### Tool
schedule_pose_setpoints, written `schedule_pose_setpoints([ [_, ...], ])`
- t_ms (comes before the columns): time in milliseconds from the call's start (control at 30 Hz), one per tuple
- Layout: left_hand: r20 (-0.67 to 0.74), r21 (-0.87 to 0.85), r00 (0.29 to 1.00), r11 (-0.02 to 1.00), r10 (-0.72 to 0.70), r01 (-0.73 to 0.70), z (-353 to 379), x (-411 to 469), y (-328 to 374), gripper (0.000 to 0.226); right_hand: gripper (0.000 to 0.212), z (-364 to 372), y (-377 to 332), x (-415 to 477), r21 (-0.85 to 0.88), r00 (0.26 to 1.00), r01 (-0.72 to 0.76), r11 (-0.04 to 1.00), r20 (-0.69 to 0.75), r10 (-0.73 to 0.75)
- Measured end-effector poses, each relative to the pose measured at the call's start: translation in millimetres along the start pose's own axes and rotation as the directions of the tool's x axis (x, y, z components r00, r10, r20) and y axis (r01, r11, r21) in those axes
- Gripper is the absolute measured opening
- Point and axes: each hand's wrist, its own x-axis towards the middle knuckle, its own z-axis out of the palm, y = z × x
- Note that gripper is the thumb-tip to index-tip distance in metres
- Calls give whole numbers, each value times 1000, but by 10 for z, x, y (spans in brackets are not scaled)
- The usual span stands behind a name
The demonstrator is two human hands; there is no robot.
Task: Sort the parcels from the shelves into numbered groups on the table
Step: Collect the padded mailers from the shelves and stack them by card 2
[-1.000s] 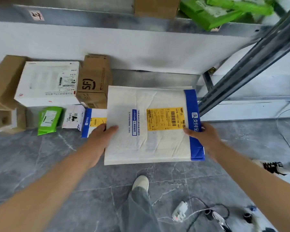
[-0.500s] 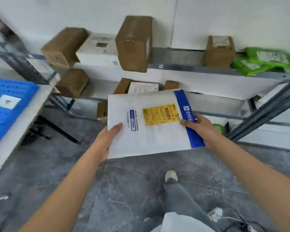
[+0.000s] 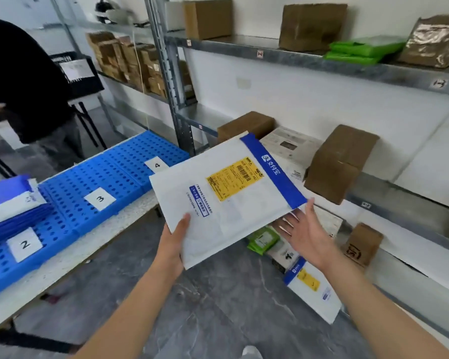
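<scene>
A white padded mailer [image 3: 226,203] with a blue end strip and a yellow label is held tilted in front of me. My left hand [image 3: 175,239] grips its lower left corner, thumb on top. My right hand [image 3: 305,230] is off the mailer, palm up and fingers spread, just below its blue end. To the left, the table [image 3: 109,229] carries blue perforated trays with white cards numbered 2 [image 3: 25,244], 3 [image 3: 100,198] and 4 [image 3: 157,165]. A stack of blue and white mailers [image 3: 8,206] lies behind card 2.
Metal shelves [image 3: 322,62] on the right hold brown boxes [image 3: 340,164], green bags [image 3: 360,49] and a white box [image 3: 290,146]. On the floor lie a green bag [image 3: 263,239] and another white mailer [image 3: 314,288]. A person in black [image 3: 24,81] stands at far left.
The view swung up and left from the low shelf to the table. My right hand let go of the mailer's blue end and opened; my left hand still holds it.
</scene>
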Motion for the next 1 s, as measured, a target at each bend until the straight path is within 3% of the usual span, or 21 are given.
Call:
schedule_pose_setpoints([
  [100,-33,-10,999,999,31,-31,221,151,-3,43,49,500,60,423,-94,998,-19,995,63,25],
  [200,-75,8,996,999,39,-38,347,293,-20,44,51,832,197,811,-6,999,-27,1000,-34,27],
  [333,-120,2,989,996,91,-91,357,537,66,40,44,1114,461,1102,21,994,-107,994,0,107],
  [467,-135,-43,991,999,-16,10,166,777,181,44,32,1242,408,1448,-86,989,-146,986,14,148],
  [533,-224,-100,971,993,-81,60,10,875,308,44,28,1296,247,1644,-173,985,-147,974,64,160],
  [667,-453,-200,885,980,-110,19,-348,990,632,41,30,1426,18,1962,-341,961,-133,931,185,205],
  [800,-538,-90,839,995,-79,36,-636,993,909,25,43,1622,-57,2195,-400,946,-113,909,237,222],
  [900,-621,156,784,978,-13,139,-809,988,998,27,45,1815,-26,2305,-504,898,-106,857,322,301],
  [1000,-629,339,775,917,56,209,-952,1022,1029,32,35,2071,107,2381,-568,892,-104,816,310,330],
])
